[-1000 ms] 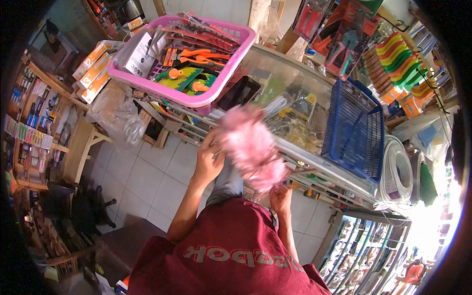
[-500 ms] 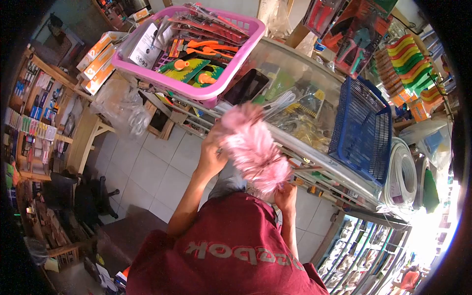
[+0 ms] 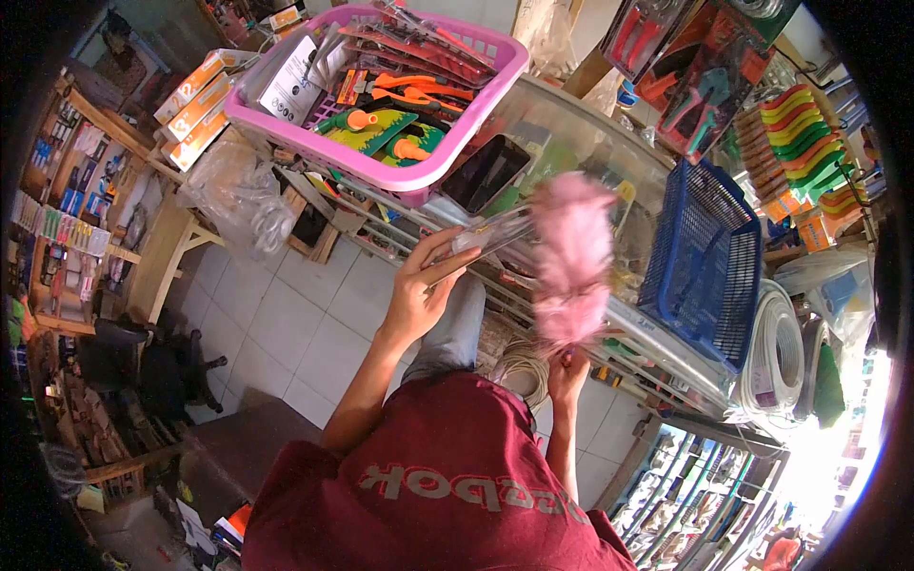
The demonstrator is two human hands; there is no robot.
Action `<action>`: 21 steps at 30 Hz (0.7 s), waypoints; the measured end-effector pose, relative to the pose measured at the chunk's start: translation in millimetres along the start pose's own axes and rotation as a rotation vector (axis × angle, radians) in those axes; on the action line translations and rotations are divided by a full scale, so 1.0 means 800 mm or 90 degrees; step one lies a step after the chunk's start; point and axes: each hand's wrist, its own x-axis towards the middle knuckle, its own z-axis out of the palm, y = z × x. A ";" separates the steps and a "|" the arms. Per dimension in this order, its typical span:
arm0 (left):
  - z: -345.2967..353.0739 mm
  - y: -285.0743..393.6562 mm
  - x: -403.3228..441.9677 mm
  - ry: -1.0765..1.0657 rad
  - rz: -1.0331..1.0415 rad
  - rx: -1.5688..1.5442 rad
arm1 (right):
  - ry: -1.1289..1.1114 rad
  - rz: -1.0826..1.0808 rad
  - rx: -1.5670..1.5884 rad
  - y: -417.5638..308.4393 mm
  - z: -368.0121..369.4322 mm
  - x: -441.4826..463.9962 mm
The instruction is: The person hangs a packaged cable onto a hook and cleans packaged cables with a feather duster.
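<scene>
My left hand (image 3: 424, 290) is closed with its fingers around the near end of a clear plastic packet (image 3: 490, 233). What lies inside the packet is too small to make out. A fluffy pink duster (image 3: 574, 257), blurred by motion, stands up from my right hand (image 3: 568, 371), which grips its handle. The duster's head is at the far end of the packet, over the front edge of a glass-topped counter (image 3: 657, 328). Whether head and packet touch, I cannot tell.
On the counter stand a pink basket (image 3: 409, 176) of packaged tools and a blue basket (image 3: 705, 276). A black phone (image 3: 487, 171) lies between them. Coiled white cable (image 3: 779, 347) is at the right. Packaged pliers (image 3: 700, 105) hang above. A dark chair (image 3: 143, 376) is at the left.
The duster has swung right, away from my left hand, and now points more upright. The packet in my left hand has come into view. Both baskets stay in place.
</scene>
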 end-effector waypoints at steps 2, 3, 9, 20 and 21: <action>0.001 0.001 -0.001 0.001 -0.009 -0.012 | 0.011 0.026 0.067 0.000 0.002 -0.002; 0.002 0.001 -0.001 0.002 -0.014 -0.018 | 0.015 0.041 0.101 0.001 0.001 -0.004; 0.003 -0.013 -0.009 0.036 -0.053 -0.099 | -0.235 -0.220 -0.044 -0.001 0.015 -0.037; 0.016 -0.026 -0.016 0.072 -0.323 -0.652 | -0.226 -0.193 -0.056 -0.020 0.010 -0.031; 0.019 -0.030 -0.019 0.069 -0.371 -0.682 | -0.230 -0.181 -0.086 -0.017 0.011 -0.030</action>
